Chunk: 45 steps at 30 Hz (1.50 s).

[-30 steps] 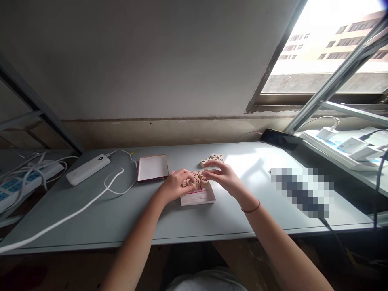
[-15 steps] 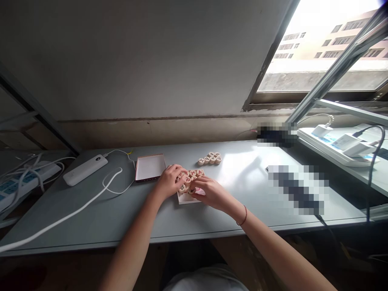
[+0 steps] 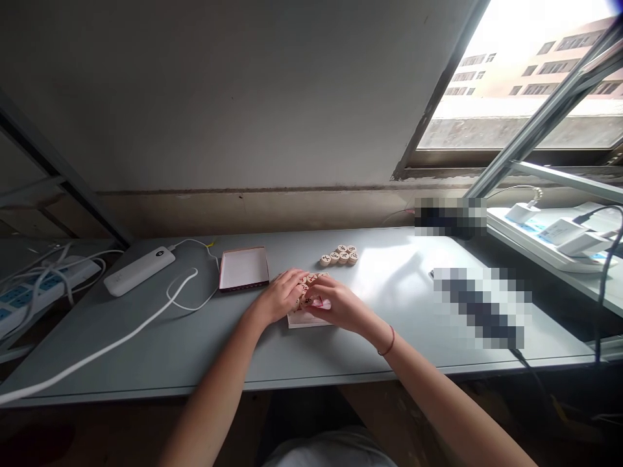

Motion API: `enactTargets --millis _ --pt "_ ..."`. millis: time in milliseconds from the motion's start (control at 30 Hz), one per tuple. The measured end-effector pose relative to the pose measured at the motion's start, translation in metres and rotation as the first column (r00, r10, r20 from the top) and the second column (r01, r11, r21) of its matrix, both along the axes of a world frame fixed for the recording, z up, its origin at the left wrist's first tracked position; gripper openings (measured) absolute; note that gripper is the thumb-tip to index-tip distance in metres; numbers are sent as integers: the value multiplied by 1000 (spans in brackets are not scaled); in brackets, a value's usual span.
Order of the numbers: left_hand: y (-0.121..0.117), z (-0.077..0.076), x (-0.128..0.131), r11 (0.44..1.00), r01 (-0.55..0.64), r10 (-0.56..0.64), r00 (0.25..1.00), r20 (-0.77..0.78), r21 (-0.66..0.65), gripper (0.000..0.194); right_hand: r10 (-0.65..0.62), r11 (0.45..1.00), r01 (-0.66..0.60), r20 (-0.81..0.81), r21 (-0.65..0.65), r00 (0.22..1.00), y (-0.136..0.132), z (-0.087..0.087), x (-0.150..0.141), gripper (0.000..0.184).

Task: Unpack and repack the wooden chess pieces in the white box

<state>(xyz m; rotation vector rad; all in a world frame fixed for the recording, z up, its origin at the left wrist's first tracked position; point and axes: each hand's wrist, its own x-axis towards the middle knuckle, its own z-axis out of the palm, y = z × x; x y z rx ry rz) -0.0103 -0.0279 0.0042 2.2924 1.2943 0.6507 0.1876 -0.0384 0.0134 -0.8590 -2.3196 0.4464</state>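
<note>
Both my hands rest over a small white box (image 3: 299, 320) with pink print that holds several round wooden chess pieces (image 3: 308, 280). My left hand (image 3: 281, 297) lies on the box's left side, fingers curled onto the pieces. My right hand (image 3: 337, 305) covers the box's right side, its fingertips pinched among the pieces beside the left hand's fingers. What either hand grips is hidden. A separate cluster of several wooden pieces (image 3: 339, 255) lies on the grey table (image 3: 195, 350) just behind the hands. The box's open lid (image 3: 244, 268), white inside with a red rim, sits to the left.
A white power bank (image 3: 139, 270) with a white cable (image 3: 146, 321) lies at the left, beyond it a power strip (image 3: 29, 295). A shelf with chargers (image 3: 559, 233) stands at the right under the window. Blurred patches cover items at right.
My right hand came down from the far side of the box onto its right half and closed in against my left hand. The left hand stayed on the pieces.
</note>
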Motion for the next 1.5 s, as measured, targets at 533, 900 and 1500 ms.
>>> enactTargets --millis 533,900,1500 --pt "-10 8 3 991 122 -116 988 -105 57 26 -520 707 701 605 -92 603 140 16 47 29" --pt "-9 9 6 995 68 -68 998 -14 67 46 -495 719 685 603 -120 625 143 27 44 24" --pt "6 16 26 999 43 -41 982 186 -8 12 -409 709 -83 -504 -701 761 36 4 31 42"
